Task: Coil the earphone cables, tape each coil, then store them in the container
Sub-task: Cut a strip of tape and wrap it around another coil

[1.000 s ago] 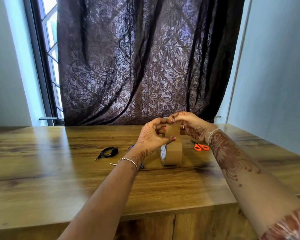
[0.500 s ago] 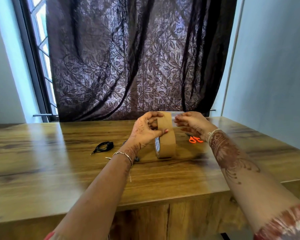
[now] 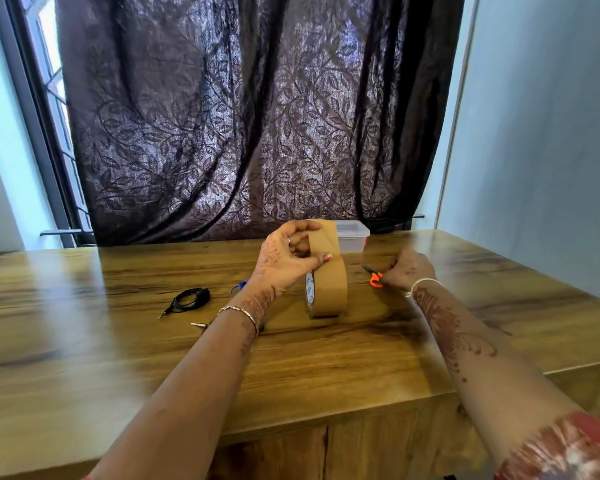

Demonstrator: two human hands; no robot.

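One tape [image 3: 329,289], scissors [image 3: 374,277], container [image 3: 352,235]; two cables [image 3: 189,299] [image 3: 238,289]

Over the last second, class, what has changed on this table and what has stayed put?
The right hand let go of the tape roll, moved right and down, and took hold of the orange scissors. The left hand still pinches the roll upright; the black earphone coil lies unmoved.
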